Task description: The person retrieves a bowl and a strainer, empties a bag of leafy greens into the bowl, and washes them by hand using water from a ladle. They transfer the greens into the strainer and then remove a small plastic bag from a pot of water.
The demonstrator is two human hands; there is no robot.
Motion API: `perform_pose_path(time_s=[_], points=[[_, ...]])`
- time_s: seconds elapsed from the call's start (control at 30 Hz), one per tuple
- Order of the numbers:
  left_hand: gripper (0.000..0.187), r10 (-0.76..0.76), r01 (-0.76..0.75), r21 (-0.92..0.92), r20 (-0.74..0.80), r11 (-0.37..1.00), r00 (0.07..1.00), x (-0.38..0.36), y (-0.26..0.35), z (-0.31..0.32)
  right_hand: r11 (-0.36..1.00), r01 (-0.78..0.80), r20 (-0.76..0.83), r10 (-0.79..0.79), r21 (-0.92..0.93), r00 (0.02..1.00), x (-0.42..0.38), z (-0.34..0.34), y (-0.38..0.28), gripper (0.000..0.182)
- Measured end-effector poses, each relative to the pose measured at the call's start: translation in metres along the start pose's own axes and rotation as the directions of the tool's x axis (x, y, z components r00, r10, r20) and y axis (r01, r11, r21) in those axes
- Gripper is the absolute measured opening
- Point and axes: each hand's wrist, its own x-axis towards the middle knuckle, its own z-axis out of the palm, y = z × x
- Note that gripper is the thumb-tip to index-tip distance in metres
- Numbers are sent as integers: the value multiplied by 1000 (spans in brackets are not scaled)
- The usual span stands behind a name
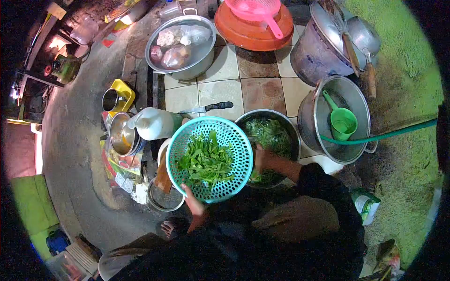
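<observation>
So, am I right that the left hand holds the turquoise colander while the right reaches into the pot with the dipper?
Not quite: the head view shows the right hand in the basin of greens; the left hand holds the colander.

Black sleeve [323, 187], dark top [234, 243], dull brownish legwear [300, 216]

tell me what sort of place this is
Probably a kitchen or wash-up area for cooking: there's a turquoise plastic colander of leafy greens, a black-handled knife on the tiles, and a large metal pot with a green dipper inside.
</observation>
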Motion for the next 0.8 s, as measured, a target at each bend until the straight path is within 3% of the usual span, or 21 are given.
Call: perform_pose_path(time_s=[0.07,0.13,0.17,0.23,0.3,0.33,0.37,0.43,0.5,0.53,0.63,0.67,0.77,0.8], points=[[57,-35,35,-25,-22,999,999,-2,1,3,928,-247,55,241,280,969,-23,-3,-9,50],[57,-11,10,-53,-6,999,1000,-2,-1,4,839,-366,109,353,403,929,-48,4,-5,45],[57,-13,12,-54,-6,998,1000,-2,-1,5,974,-205,-179,220,96,959,-64,11,3,39],[59,-8,10,40,-58,999,998,-3,1,6,961,-100,-394,-11,-259,919,-76,6,8,34],[60,11,-7,72,-45,997,999,-7,6,11,983,-183,-249,186,33,950,-72,-24,19,31],[61,31,-27,103,-32,994,999,-10,7,13,983,-183,-249,185,29,951,-63,-16,40,31],[61,32,-28,99,-34,995,999,-10,5,12,927,-2,-395,162,375,904,-49,0,70,32],[63,2,-6,90,55,996,999,-8,2,7,735,232,-524,192,637,830,-46,-6,84,34],[64,-24,22,59,31,998,999,-6,-3,6,957,-7,-514,161,288,843,-84,-64,47,37],[64,-53,53,21,11,998,999,-5,-7,5,933,65,-594,172,355,786,-96,-82,30,39],[66,-18,20,52,-23,998,1000,3,-20,0,940,13,-646,225,342,730,-115,-91,35,43],[66,-19,20,52,-30,998,999,3,-23,-2,853,99,-668,324,513,670,-123,-96,20,47],[66,-19,19,78,-7,997,1000,2,-23,-2,788,193,-630,290,584,721,-140,-138,-12,51],[66,41,-42,106,19,993,999,-2,-19,4,787,194,-628,289,586,723,-144,-149,-27,51]])
